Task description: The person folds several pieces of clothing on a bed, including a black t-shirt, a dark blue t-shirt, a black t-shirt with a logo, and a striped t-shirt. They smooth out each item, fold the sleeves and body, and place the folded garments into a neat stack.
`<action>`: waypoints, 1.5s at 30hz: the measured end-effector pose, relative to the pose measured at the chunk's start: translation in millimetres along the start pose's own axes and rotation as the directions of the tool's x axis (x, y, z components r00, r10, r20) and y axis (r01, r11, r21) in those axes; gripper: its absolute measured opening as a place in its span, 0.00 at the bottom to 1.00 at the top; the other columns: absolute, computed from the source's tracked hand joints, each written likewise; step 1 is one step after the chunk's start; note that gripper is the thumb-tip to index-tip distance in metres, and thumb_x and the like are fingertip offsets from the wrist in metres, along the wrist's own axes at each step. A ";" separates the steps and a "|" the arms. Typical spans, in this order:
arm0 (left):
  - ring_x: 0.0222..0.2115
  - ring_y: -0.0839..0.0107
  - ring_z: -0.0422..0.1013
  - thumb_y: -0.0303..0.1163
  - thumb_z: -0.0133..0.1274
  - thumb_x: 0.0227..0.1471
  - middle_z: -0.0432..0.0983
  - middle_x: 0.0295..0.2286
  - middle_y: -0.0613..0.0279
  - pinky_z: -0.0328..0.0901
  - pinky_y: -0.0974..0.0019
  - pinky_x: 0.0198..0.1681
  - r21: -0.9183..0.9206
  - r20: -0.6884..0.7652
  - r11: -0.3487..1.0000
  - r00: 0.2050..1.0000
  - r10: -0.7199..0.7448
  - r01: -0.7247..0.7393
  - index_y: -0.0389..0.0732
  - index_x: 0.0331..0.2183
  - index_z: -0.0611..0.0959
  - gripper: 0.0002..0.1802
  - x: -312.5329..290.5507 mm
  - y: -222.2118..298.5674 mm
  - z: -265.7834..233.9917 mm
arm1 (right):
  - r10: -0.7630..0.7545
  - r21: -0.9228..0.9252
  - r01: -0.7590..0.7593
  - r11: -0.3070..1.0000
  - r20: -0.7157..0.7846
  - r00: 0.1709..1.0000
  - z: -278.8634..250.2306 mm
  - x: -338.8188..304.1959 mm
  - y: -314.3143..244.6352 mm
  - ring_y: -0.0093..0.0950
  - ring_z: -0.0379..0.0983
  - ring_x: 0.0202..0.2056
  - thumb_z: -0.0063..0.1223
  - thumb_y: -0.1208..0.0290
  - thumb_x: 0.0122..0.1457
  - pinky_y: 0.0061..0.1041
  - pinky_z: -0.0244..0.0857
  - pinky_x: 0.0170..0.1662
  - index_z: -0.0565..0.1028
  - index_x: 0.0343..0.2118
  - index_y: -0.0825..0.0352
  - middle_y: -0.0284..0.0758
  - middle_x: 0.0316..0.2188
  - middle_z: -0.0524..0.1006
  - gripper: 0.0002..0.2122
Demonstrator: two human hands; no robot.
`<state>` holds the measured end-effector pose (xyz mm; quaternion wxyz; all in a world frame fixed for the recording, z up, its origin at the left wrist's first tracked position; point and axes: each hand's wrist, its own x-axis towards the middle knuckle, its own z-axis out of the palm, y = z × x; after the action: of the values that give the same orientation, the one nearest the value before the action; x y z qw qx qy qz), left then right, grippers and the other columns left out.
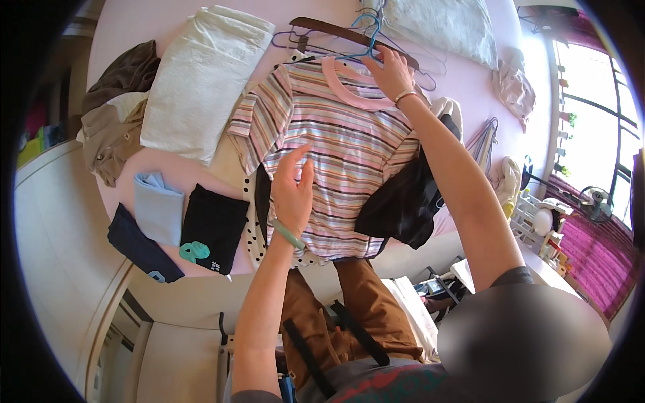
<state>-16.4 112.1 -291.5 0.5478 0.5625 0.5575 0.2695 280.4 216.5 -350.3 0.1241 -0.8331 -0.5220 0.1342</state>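
Observation:
A short-sleeved T-shirt (342, 158) with pink, white, brown and orange stripes lies spread in front of me, its pink round collar at the far end. My right hand (391, 75) is at the collar's right side, fingers stretched apart beside the hook of a blue hanger (365, 48); whether the fingertips touch it I cannot tell. Over the shirt's left half hovers my left hand (293, 191), thumb and fingers apart, holding nothing. Under the shirt, other garments peek out, among them a white one with black dots (252, 232). A black garment (396, 208) sticks out at the right.
Folded clothes lie at the left: a light blue one (158, 208), a black one (213, 225) and a navy one (142, 245). Behind them are white folded fabric (205, 80) and a brown heap (121, 84). A dark wooden hanger (336, 30) and a pillow (437, 30) lie farther back.

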 end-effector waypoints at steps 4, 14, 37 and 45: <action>0.49 0.62 0.70 0.29 0.53 0.58 0.73 0.49 0.54 0.66 0.61 0.51 0.033 -0.046 0.991 0.990 0.132 -0.131 0.39 0.52 0.75 0.20 31.2 13.4 22.7 | -0.072 -0.039 0.071 0.997 -0.019 0.997 -37.2 -16.3 -18.2 0.36 0.71 0.40 0.51 0.47 0.57 0.40 0.58 0.44 0.80 0.32 0.63 0.32 0.29 0.77 0.20; 0.54 0.57 0.66 0.34 0.63 0.46 0.72 0.48 0.60 0.59 0.54 0.52 0.662 0.002 0.638 0.851 0.524 -0.395 0.49 0.42 0.81 0.18 82.6 51.7 66.2 | -0.298 0.042 0.305 0.951 -0.125 0.946 -76.3 -114.9 -27.0 0.35 0.70 0.45 0.54 0.66 0.58 0.35 0.65 0.49 0.73 0.51 0.61 0.34 0.42 0.76 0.18; 0.55 0.59 0.65 0.25 0.48 0.53 0.73 0.50 0.62 0.58 0.56 0.57 0.712 0.189 0.484 0.802 0.567 -0.510 0.44 0.44 0.81 0.16 59.4 70.2 46.5 | -0.153 0.348 0.205 0.915 -0.170 0.974 -134.9 -163.3 4.0 0.36 0.71 0.33 0.57 0.72 0.57 0.33 0.68 0.35 0.78 0.32 0.65 0.36 0.29 0.76 0.04; 0.29 0.70 0.75 0.29 0.40 0.57 0.81 0.33 0.57 0.68 0.73 0.32 -0.026 0.096 0.982 0.978 -0.183 0.187 0.35 0.38 0.84 0.18 86.3 65.7 19.3 | -0.137 0.491 0.186 0.851 -0.135 0.981 -139.4 -169.3 43.5 0.40 0.73 0.33 0.57 0.76 0.56 0.31 0.68 0.36 0.77 0.33 0.68 0.38 0.29 0.77 0.03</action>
<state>43.2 200.2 -262.8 0.6056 0.5105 0.5765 0.2006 295.2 35.8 -219.3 0.3717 -0.7309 -0.5308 0.2141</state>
